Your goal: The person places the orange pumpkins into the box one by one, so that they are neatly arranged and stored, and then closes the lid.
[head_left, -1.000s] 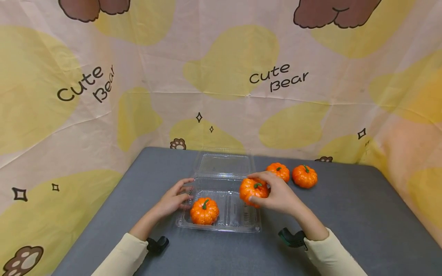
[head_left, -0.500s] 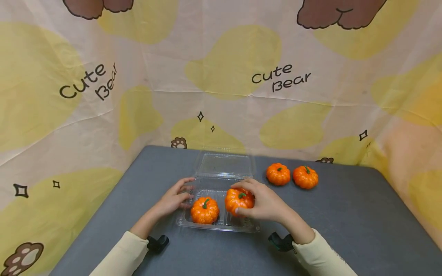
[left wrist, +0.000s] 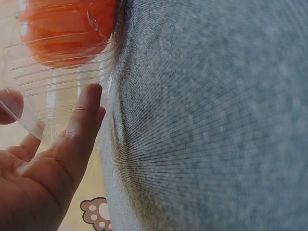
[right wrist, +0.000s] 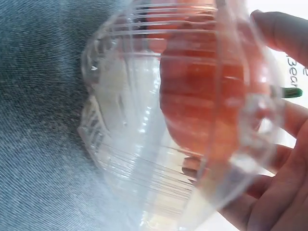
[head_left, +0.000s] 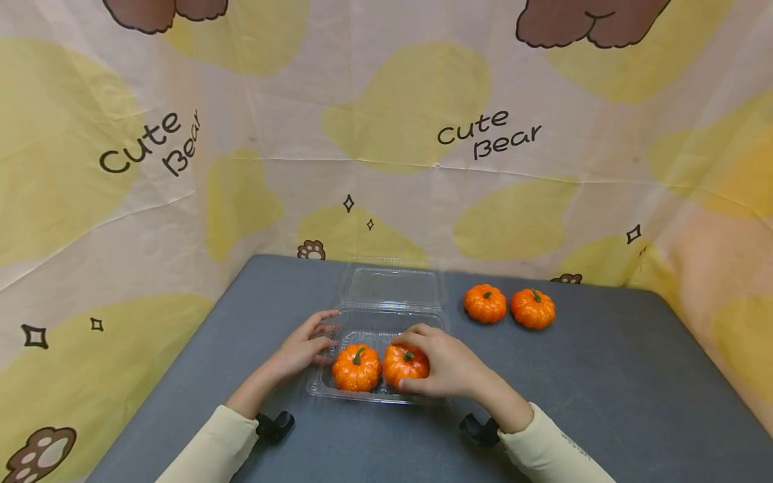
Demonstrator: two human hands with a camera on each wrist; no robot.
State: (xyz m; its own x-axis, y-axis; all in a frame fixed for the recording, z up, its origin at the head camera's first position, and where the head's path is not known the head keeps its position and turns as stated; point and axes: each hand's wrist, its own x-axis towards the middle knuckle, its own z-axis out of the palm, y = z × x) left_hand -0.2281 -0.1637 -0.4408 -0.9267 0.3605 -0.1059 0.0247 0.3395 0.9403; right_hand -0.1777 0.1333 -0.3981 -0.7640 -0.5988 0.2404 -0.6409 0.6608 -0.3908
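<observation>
Ok, ribbed pumpkin (head_left: 403,367), clr plas. box (head_left: 376,322)

The left hand (head_left: 304,345) lies against the clear clamshell container's (head_left: 362,322) left side, fingers parted; the right hand (head_left: 445,362), over its right half, grips with curved fingers and thumb.

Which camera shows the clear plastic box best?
The head view: there the box shows almost whole, with its lid open. The left wrist view shows part of one ribbed side; the right wrist view, the other side, partly blurry.
</observation>
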